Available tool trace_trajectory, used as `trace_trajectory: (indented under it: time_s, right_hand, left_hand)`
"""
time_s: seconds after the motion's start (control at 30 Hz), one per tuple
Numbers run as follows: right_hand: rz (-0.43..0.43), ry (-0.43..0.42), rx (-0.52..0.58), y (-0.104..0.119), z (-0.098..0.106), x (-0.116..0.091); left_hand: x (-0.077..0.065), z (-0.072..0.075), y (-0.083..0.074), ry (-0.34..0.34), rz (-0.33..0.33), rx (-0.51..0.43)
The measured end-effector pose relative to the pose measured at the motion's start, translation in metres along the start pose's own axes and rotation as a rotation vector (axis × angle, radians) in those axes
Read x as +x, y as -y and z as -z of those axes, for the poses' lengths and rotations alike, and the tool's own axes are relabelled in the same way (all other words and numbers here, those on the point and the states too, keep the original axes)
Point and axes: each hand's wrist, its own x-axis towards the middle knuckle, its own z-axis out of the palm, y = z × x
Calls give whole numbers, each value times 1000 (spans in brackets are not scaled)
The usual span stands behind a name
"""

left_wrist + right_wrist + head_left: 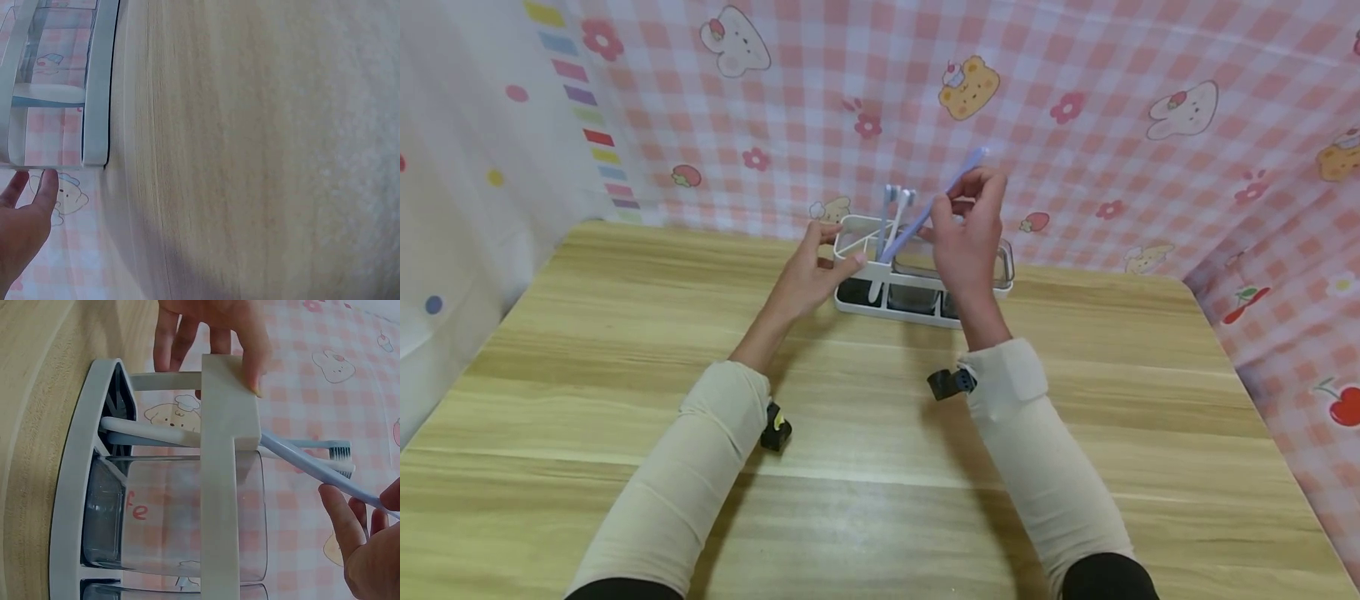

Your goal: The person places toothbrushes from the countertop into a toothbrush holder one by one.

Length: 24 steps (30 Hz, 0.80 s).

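A white toothbrush holder with an upper frame and a lower base stands near the back of the table. My left hand grips its upper left corner, thumb on the front and fingers at the side and behind. Between the thumb and fingers of my right hand is a light purple toothbrush, pinched near its upper end. It slants, its lower end at the holder's left compartment. A blue toothbrush and a white toothbrush stand in that compartment, bristles up.
Clear cups sit in the holder beside the toothbrushes. Right behind the wooden table hangs a pink checked cloth with cartoon prints. A white dotted cloth hangs at the left. Each wrist wears a small black camera.
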Motion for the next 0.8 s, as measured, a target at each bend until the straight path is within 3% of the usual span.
trace_trajectory:
  time_s: [0.43, 0.8]
  right_hand:
    - [113, 59, -123, -6, -12, -7]
    - [130, 121, -214, -10, -19, -13]
  left_hand:
    - [1, -1, 1, -14, -15, -5]
    - [1, -1, -1, -22, -35, -40]
